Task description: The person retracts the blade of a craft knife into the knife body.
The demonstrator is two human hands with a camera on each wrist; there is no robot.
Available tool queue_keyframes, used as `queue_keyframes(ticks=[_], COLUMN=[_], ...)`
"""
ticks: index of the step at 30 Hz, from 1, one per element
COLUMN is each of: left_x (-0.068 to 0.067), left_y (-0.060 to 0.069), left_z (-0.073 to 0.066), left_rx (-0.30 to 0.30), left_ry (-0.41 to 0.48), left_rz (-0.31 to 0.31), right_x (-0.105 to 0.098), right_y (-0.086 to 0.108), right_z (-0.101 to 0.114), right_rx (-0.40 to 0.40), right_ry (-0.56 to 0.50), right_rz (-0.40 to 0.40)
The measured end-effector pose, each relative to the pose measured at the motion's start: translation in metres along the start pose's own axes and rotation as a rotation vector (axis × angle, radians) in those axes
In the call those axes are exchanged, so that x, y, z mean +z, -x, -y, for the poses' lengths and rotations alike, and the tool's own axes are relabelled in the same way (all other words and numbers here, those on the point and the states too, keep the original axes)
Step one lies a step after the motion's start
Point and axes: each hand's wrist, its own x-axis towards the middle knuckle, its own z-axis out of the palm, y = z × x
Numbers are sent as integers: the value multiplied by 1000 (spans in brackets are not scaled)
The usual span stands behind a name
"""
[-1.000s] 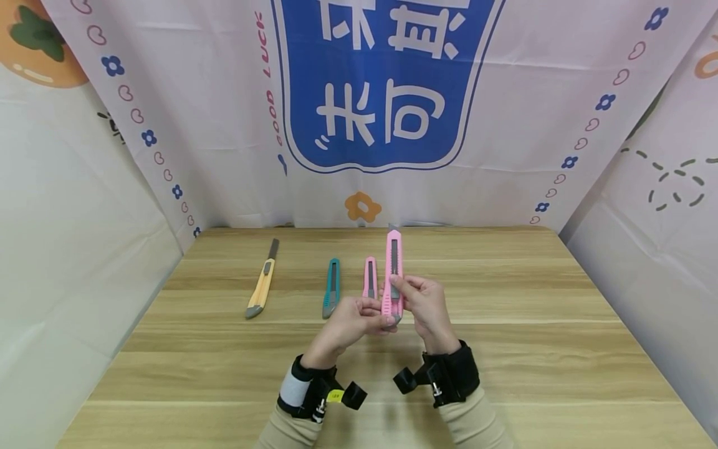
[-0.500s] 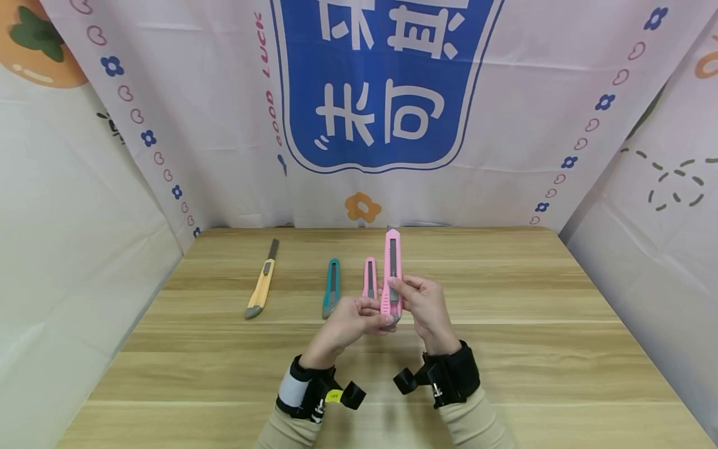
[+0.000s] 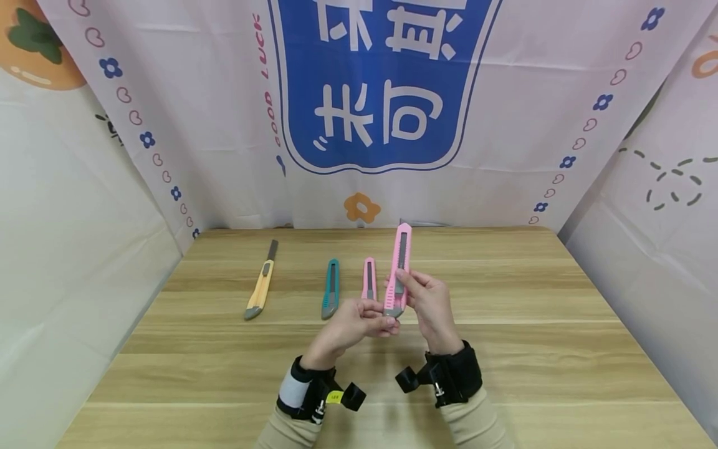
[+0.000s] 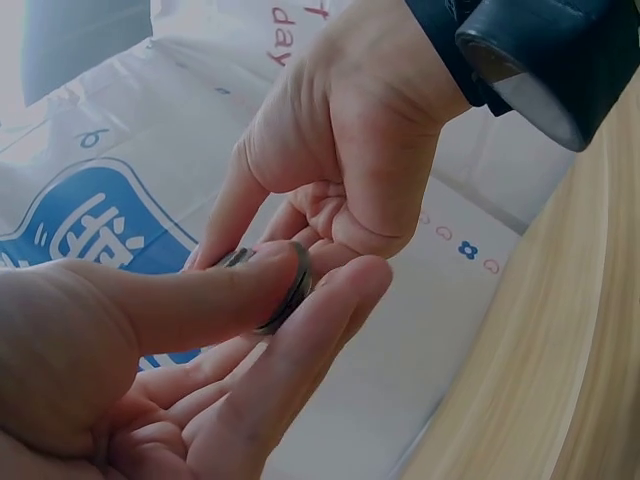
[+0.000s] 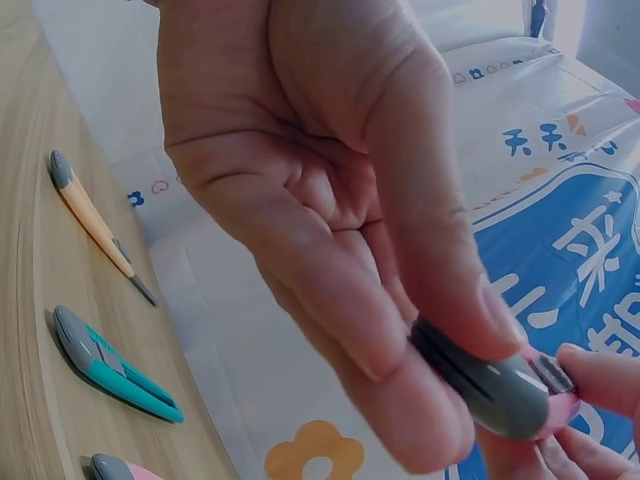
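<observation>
Above table, hands pinch larger pink cutter; room to right edge.

You hold a pink utility knife of smooth plastic; its grey end cap is softly glossy. At left, the yellow knife has a smooth plastic body and a dull metal blade. The teal knife and small pink knife look plastic too. The tabletop is smooth, grained wood; your sleeves are matt cloth; the far hanging is creased, faintly shiny sheeting.

Draped workspace: printed cloth behind and beside wooden table.
</observation>
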Motion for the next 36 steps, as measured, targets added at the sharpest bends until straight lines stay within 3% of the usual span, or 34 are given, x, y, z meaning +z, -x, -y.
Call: queue_keyframes(ticks=[5, 9, 20, 36], left_x=[3, 4, 5, 5], left_y=[-1, -1, -1, 1], left_z=[1, 0, 1, -1], left_rx=[-21, -44, -29, -70], left_ry=[-4, 11, 0, 9], left_rz=[-70, -91, -45, -72], right_x=[1, 1, -1, 0], right_y=[0, -1, -1, 0], right_z=[1, 1, 0, 1], right_rx=[52, 91, 24, 7], right_ry=[26, 62, 82, 86], right_rz=[9, 6, 39, 50])
